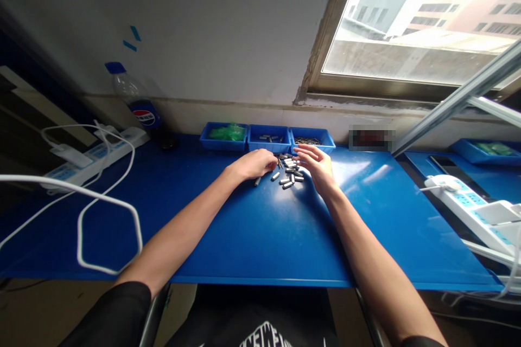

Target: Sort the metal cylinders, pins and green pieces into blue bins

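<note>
Several small metal pieces point(287, 185), short and dark with silvery sides, lie loosely in a pile on the blue table point(252, 238). At the pile's left edge is my left hand point(256, 164), its fingers curled together and pointing inward; whatever is between the fingertips is hidden. One more metal piece point(258, 181) lies just below that hand. On the other side of the pile, my right hand point(319, 168) has its fingers apart, with the fingertips close to the pieces and nothing visible held in it.
Behind the pile stand three blue bins: one with green plastic bags point(227, 132), a middle bin point(269, 146) with small metal parts, and one with thin metal pins point(308, 140). A cola bottle point(142, 111), power strip point(101, 154) and looping white cable point(136, 217) are at left.
</note>
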Demonstrator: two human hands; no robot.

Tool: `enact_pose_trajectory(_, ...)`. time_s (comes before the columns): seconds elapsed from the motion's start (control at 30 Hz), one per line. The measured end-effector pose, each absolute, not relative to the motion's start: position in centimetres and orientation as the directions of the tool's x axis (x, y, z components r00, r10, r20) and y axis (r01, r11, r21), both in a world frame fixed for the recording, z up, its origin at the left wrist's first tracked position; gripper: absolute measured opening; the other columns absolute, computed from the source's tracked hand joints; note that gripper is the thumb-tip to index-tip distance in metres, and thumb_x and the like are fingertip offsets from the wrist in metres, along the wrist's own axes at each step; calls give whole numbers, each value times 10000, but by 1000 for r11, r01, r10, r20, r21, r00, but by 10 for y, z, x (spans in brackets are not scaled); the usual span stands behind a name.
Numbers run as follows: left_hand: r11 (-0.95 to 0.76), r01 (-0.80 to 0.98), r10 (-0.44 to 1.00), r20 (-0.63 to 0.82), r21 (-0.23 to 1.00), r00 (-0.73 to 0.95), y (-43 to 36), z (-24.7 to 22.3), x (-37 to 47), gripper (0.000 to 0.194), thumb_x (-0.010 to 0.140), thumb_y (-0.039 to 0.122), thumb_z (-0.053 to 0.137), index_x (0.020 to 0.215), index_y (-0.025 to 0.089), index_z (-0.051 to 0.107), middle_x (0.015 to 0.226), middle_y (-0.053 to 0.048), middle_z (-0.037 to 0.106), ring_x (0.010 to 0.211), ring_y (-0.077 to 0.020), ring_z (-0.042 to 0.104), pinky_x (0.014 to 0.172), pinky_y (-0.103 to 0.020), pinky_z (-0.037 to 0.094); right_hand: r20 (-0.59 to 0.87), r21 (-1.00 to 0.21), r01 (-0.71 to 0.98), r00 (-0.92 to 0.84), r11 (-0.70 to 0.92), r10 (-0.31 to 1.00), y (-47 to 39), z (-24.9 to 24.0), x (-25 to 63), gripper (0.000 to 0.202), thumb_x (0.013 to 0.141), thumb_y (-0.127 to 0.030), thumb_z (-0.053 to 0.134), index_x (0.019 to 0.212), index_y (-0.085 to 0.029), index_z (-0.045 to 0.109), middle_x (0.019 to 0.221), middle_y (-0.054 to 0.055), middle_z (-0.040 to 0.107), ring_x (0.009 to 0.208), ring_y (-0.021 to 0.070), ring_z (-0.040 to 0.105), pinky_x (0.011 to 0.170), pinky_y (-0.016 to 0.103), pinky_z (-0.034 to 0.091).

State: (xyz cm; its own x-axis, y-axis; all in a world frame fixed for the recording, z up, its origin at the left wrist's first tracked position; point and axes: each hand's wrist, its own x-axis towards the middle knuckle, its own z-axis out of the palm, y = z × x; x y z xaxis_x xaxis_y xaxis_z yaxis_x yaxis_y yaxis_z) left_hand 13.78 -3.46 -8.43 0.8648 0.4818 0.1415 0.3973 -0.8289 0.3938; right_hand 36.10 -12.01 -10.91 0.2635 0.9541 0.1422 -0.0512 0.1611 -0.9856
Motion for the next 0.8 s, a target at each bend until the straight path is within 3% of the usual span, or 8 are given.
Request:
enact_pose_trajectory(0.2, -817, 392, 519, 242, 422, 820, -43, -81, 144, 273, 1009, 155, 553, 1172, 202, 766, 1101, -105, 689, 960, -212, 699, 856, -294, 557, 142, -987, -35, 265, 156, 954, -119, -110, 363, 431, 796, -481, 847, 1149, -246, 767, 1180, 95, 806, 883, 235, 773, 849, 411, 632)
enact_pose_trajectory(0.3, -806, 329, 528, 346, 492, 776, -45, -75, 145, 265, 1038, 191, 522, 1115, 169, 776, 1109, -117, 683, 981, -210, 700, 902, -307, 565, 134, -987, -49, 270, 153, 954, -119, -110, 364, 412, 792, -462, 852, 1136, -249, 775, 1133, 84, 814, 848, 224, 764, 835, 404, 625)
enact_pose_trajectory(0.47, -752, 244, 586, 452, 612, 673, -50, -66, 148, 114, 953, 165, 656, 966, 171, 770, 985, -66, 772, 941, -202, 735, 927, -328, 578, 113, -989, -62, 239, 132, 964, -122, -105, 360, 410, 783, -457, 865, 1129, -252, 783, 1050, 65, 825, 828, 216, 757, 855, 414, 623)
enact_pose_trajectory(0.6, -630, 177, 688, 439, 756, 578, -52, -64, 150, 65, 871, 228, 779, 861, 164, 775, 871, -46, 807, 812, -189, 762, 810, -303, 605, 87, -990, -94, 172, 104, 981, -125, -99, 355, 424, 758, -481, 888, 1104, -254, 796, 994, 55, 824, 832, 224, 760, 868, 429, 632)
enact_pose_trajectory(0.8, -562, 152, 730, 401, 813, 553, -53, -69, 152, 130, 809, 273, 831, 810, 153, 780, 840, -63, 815, 782, -205, 775, 749, -300, 610, 15, -977, -211, 113, 39, 994, -128, -91, 351, 367, 673, -476, 964, 916, -234, 832, 873, 50, 814, 789, 220, 747, 875, 407, 629)
